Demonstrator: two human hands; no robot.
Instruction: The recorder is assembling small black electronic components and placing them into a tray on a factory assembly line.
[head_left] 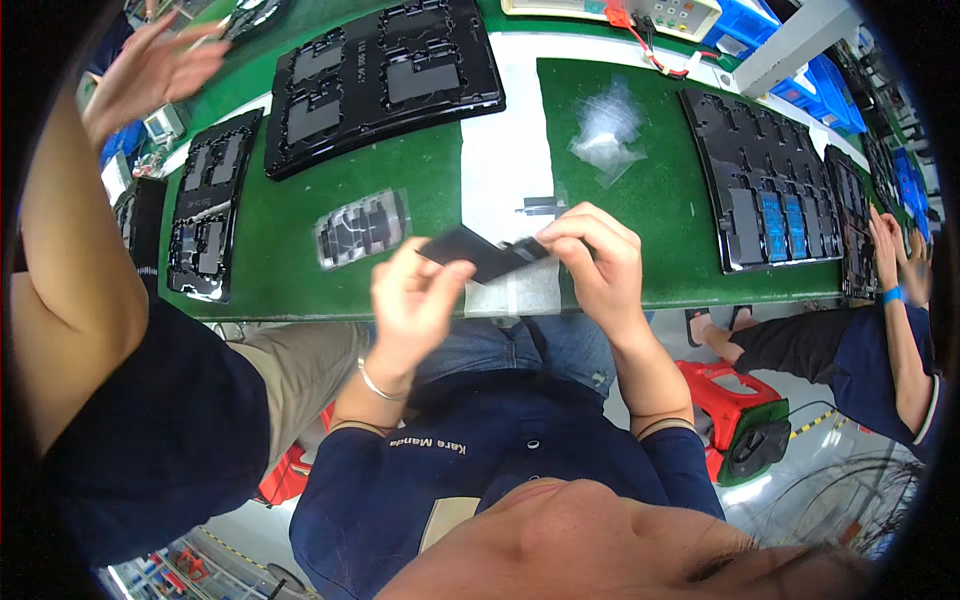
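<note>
Black flat part [468, 255] is being held near the green surface [665, 240] — left fingers [457, 272] are pinching one end, right fingers [578, 228] the other.

the flat piece [474, 258] is black, the tabletop [665, 225] green, the strip [506, 135] white, the shirt [490, 420] navy.

a pale bench instrument [672, 17] with a red lead [617, 13] is located beyond the right hand [606, 262], a grey post [797, 47] and blue bins [818, 92] farther right of that hand, and a red stool [712, 400] lower to its right.
</note>
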